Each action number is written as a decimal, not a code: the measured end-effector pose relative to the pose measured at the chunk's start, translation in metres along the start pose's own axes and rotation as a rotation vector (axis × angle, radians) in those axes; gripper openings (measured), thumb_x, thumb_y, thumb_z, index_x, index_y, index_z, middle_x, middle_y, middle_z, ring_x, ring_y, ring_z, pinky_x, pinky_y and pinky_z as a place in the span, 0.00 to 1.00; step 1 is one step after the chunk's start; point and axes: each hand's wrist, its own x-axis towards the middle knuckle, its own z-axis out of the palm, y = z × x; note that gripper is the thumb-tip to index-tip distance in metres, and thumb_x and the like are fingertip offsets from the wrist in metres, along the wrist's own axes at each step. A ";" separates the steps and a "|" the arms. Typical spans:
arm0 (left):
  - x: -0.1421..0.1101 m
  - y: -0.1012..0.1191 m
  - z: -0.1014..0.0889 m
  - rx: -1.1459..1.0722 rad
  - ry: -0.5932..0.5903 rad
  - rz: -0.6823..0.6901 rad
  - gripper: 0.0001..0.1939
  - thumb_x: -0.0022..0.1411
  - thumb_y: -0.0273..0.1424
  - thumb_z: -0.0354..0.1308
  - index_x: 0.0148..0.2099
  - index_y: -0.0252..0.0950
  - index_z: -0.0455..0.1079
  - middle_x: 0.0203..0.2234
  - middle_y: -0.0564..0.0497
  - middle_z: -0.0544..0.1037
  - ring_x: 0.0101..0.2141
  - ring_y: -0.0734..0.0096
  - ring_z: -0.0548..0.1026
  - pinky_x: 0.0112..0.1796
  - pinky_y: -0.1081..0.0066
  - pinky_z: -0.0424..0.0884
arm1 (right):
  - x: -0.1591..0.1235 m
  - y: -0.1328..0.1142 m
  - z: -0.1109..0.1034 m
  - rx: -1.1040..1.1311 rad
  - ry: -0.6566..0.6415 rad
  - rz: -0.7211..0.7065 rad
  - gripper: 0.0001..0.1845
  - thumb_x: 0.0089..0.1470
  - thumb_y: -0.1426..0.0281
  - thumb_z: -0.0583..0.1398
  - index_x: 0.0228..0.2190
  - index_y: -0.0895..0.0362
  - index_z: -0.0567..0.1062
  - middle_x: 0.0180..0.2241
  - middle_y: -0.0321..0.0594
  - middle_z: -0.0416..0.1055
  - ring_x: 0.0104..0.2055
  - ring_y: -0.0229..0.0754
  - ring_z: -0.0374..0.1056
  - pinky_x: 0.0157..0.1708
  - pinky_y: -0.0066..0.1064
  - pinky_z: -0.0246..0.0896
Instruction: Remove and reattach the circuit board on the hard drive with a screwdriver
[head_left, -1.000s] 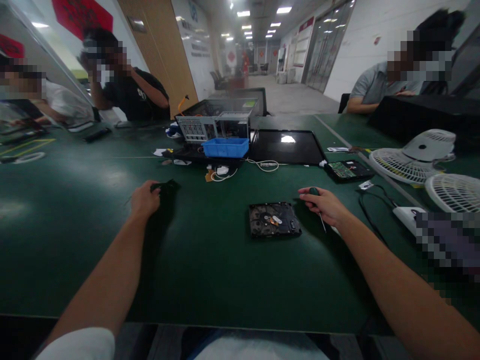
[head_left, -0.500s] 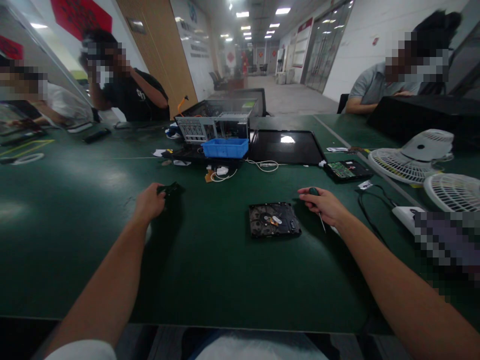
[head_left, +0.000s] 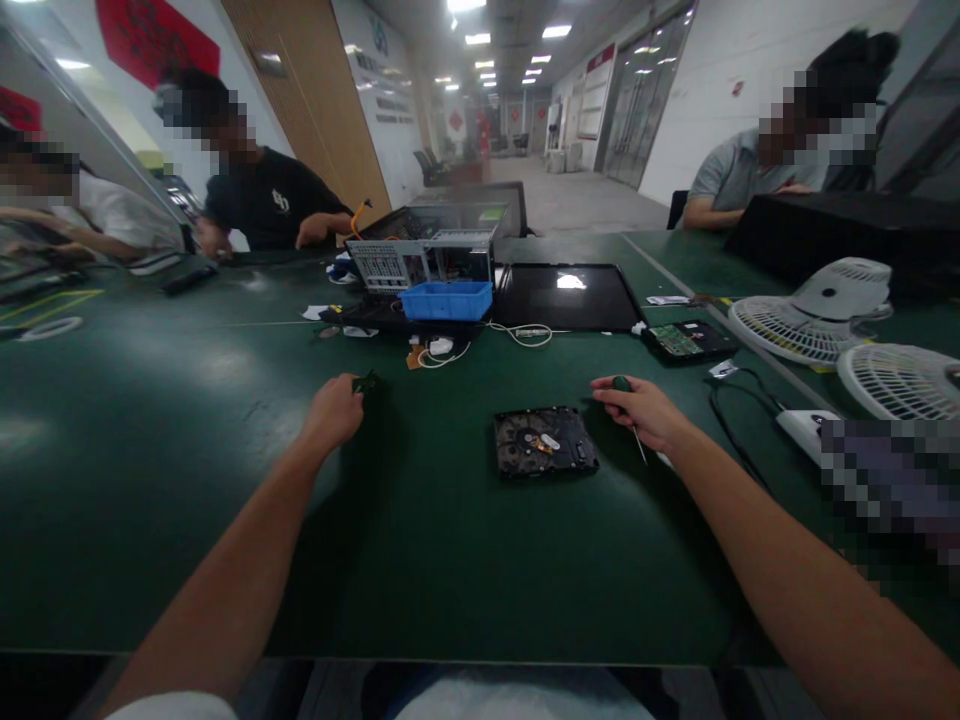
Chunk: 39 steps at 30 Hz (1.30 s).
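Note:
My left hand (head_left: pixel 335 412) pinches a small dark green circuit board (head_left: pixel 367 382) by its near edge, held above the table left of centre. Most of the board is covered by my fingers or in shadow. My right hand (head_left: pixel 646 412) is closed around a screwdriver (head_left: pixel 622 384) with a dark green handle; its thin metal shaft points down and toward me. Between my two hands, nearer the right, a black hard drive (head_left: pixel 546 442) lies flat on the green table (head_left: pixel 435 560), with a silver spot near its middle.
Farther back stand an open computer case (head_left: pixel 420 250), a blue tray (head_left: pixel 447 300) and a black panel (head_left: pixel 568 297). A second drive with a green board (head_left: pixel 691 342) lies at right, near white fans (head_left: pixel 795 325) and a power strip (head_left: pixel 806 425). Several people sit around the table.
My left hand has moved right with the circuit board, toward the hard drive. My right hand stays put with the screwdriver. The person at back left has lowered both hands to the table.

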 end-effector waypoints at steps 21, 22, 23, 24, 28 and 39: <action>-0.025 0.120 0.009 -0.178 0.024 0.279 0.12 0.67 0.26 0.53 0.52 0.35 0.71 0.47 0.36 0.77 0.50 0.47 0.76 0.50 0.57 0.72 | -0.003 -0.002 -0.003 0.001 -0.006 -0.016 0.17 0.47 0.73 0.70 0.42 0.58 0.78 0.22 0.32 0.66 0.21 0.30 0.57 0.16 0.19 0.45; -0.025 0.127 0.010 -0.186 0.029 0.294 0.12 0.67 0.26 0.53 0.52 0.35 0.71 0.47 0.36 0.77 0.50 0.47 0.76 0.50 0.56 0.72 | -0.004 -0.002 -0.003 0.000 -0.004 -0.015 0.17 0.47 0.73 0.69 0.42 0.58 0.77 0.22 0.32 0.65 0.22 0.30 0.57 0.16 0.19 0.45; -0.026 0.134 0.011 -0.194 0.033 0.311 0.13 0.67 0.25 0.53 0.52 0.35 0.71 0.47 0.36 0.77 0.51 0.47 0.76 0.51 0.56 0.71 | -0.005 -0.003 -0.003 -0.002 -0.003 -0.014 0.17 0.47 0.73 0.69 0.42 0.59 0.77 0.22 0.32 0.65 0.22 0.30 0.57 0.16 0.19 0.45; -0.026 0.141 0.012 -0.201 0.037 0.330 0.14 0.66 0.25 0.54 0.53 0.36 0.70 0.47 0.36 0.77 0.51 0.47 0.76 0.52 0.56 0.71 | -0.005 -0.003 -0.002 -0.003 -0.003 -0.014 0.17 0.47 0.73 0.69 0.42 0.59 0.77 0.22 0.32 0.65 0.21 0.30 0.57 0.16 0.19 0.45; -0.025 0.172 0.015 -0.227 0.048 0.398 0.15 0.65 0.22 0.54 0.52 0.37 0.71 0.46 0.36 0.77 0.51 0.48 0.76 0.52 0.55 0.70 | -0.003 -0.002 -0.003 -0.005 0.002 -0.021 0.17 0.46 0.72 0.70 0.41 0.58 0.78 0.21 0.31 0.65 0.21 0.31 0.57 0.16 0.20 0.44; -0.026 0.242 0.020 -0.302 -0.004 0.538 0.11 0.65 0.21 0.55 0.48 0.35 0.72 0.44 0.34 0.77 0.50 0.49 0.76 0.52 0.56 0.69 | 0.003 0.005 -0.008 0.006 -0.007 -0.021 0.17 0.48 0.72 0.70 0.41 0.58 0.78 0.22 0.32 0.65 0.22 0.31 0.57 0.15 0.20 0.45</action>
